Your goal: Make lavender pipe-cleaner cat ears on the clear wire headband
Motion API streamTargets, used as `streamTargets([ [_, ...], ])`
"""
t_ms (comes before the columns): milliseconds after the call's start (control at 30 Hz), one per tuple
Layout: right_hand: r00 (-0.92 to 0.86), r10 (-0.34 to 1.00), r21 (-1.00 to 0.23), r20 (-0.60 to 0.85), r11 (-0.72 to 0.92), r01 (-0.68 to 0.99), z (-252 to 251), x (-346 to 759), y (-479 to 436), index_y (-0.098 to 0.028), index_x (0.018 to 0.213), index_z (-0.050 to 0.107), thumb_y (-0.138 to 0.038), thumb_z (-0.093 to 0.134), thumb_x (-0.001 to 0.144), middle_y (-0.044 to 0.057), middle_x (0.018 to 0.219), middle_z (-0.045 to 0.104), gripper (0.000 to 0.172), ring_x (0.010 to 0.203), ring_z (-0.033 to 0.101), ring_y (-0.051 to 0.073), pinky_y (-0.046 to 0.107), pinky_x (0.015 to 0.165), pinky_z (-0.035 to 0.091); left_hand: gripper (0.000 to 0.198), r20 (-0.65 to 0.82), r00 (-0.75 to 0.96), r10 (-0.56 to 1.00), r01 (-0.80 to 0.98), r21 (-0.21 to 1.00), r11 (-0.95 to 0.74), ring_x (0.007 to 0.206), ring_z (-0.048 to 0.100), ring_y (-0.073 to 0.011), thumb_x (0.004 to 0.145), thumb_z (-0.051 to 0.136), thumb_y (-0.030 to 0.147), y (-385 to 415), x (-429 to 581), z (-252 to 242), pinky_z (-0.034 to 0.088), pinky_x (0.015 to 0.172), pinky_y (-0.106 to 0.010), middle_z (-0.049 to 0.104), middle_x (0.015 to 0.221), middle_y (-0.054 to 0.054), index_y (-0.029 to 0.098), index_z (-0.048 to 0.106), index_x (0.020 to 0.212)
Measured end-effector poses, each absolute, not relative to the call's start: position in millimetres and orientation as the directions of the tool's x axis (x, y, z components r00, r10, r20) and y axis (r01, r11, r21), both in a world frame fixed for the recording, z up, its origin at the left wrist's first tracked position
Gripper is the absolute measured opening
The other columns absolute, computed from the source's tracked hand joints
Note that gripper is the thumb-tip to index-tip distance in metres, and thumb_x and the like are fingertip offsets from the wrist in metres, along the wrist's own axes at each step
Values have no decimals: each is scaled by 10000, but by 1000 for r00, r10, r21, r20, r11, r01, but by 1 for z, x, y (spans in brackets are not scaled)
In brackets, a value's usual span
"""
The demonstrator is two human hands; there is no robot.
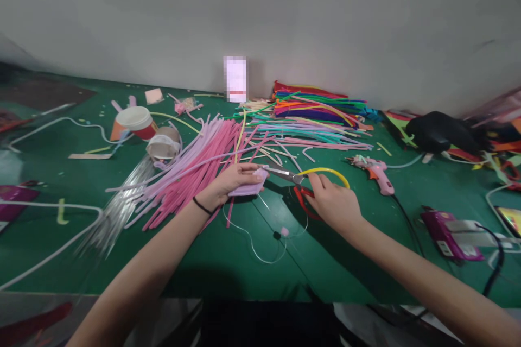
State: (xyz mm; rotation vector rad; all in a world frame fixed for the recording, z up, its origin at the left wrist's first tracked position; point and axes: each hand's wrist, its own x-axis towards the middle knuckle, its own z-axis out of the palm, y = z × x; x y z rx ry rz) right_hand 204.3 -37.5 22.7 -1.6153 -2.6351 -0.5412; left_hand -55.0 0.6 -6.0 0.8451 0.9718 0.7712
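Scissors (291, 176) with yellow and red handles are gripped in my right hand (336, 203), blades pointing left to the upper end of a lilac piece (246, 188). I have that piece pinched in my left hand (234, 177), above the green tabletop (195, 276); from here I cannot tell whether the blades touch it. Below, I see a thin pale cord (260, 260) curving near a small pink block (284, 232). Pink and lilac pipe cleaners (203, 159) fan out behind my left hand, with transparent strips (116, 211) farther left. Multicoloured pipe cleaners (321, 105) lie near the wall (325, 21), and a pink glue gun (380, 176) rests beyond my right hand.
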Motion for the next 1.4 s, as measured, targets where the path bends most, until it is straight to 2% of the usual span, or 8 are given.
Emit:
streamTargets([
  [267, -559, 822, 399, 104, 481, 781, 41, 211, -27, -130, 1083, 588, -211, 415, 924, 78, 780, 648, 248, 564, 595, 163, 287, 463, 218, 342, -391, 383, 837, -132, 874, 468, 727, 687, -149, 658, 797, 214, 3, -57, -9, 545, 674, -239, 713, 980, -88, 142, 705, 979],
  [467, -657, 748, 494, 97, 537, 684, 51, 213, -13, -119, 883, 621, -60, 338, 900, 82, 685, 619, 289, 597, 574, 183, 293, 506, 226, 329, -413, 395, 821, -123, 861, 493, 716, 675, -133, 672, 780, 211, 3, -57, -5, 536, 696, -243, 711, 1002, -96, 135, 713, 986],
  [600, -725, 680, 538, 109, 572, 619, 54, 211, -5, -99, 893, 617, -42, 334, 891, 117, 820, 633, 289, 717, 567, 205, 297, 574, 256, 302, -429, 375, 821, -118, 857, 502, 715, 673, -125, 687, 766, 202, 2, -56, -1, 526, 677, -222, 712, 995, -92, 131, 713, 976],
  [867, -786, 613, 454, 77, 680, 575, 58, 212, 15, -109, 808, 639, -95, 347, 890, 100, 706, 619, 303, 590, 508, 167, 309, 561, 210, 321, -409, 436, 802, -114, 858, 500, 718, 671, -124, 686, 772, 206, 4, -60, -4, 530, 677, -219, 706, 1023, -100, 133, 713, 993],
  [1067, -757, 652, 366, 51, 693, 622, 55, 214, 18, -98, 762, 642, -65, 372, 820, 116, 678, 620, 277, 528, 474, 147, 302, 520, 188, 362, -414, 436, 799, -112, 856, 505, 674, 668, -120, 655, 797, 211, 3, -60, -1, 525, 615, -200, 710, 953, -97, 115, 709, 993],
  [1300, -717, 691, 352, -98, 698, 624, 49, 217, 15, -85, 840, 647, -104, 356, 864, 138, 747, 659, 292, 600, 585, 185, 289, 498, 191, 391, -417, 460, 784, -49, 870, 491, 698, 685, -144, 638, 811, 217, 4, -60, -3, 549, 647, -232, 711, 1011, -110, 129, 697, 1002],
  [1400, -657, 746, 356, -103, 645, 676, 47, 220, 14, -90, 858, 639, -150, 339, 902, 149, 783, 671, 309, 659, 633, 216, 280, 506, 233, 400, -423, 472, 774, -26, 871, 491, 734, 691, -157, 637, 814, 227, 4, -60, -4, 561, 681, -262, 697, 1090, -113, 151, 692, 1010],
])
